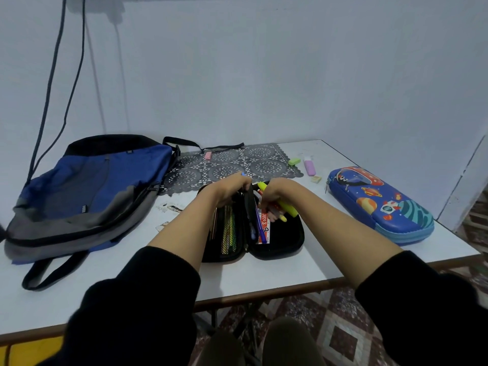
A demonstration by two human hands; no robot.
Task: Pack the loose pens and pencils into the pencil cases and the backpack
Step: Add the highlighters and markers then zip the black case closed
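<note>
A black pencil case [286, 240] lies open on the table in front of me, with pencils under a mesh pocket in its left half and blue pens by the middle divider. My left hand [232, 187] grips the black divider flap at the case's far end, with a blue pen tip showing above the fingers. My right hand [274, 198] holds a bundle of pens and a yellow highlighter [286, 207] over the right half. A blue space-print pencil case [380, 204] lies zipped shut to the right. The blue and grey backpack [87, 194] lies flat at left.
On the white table [264, 276], a black lace mat [237, 165] lies behind the case. A pink eraser [208, 155], a green eraser [294, 161], a purple highlighter [309, 166] and a pale eraser [316, 179] lie near the back. Cables hang at the left wall.
</note>
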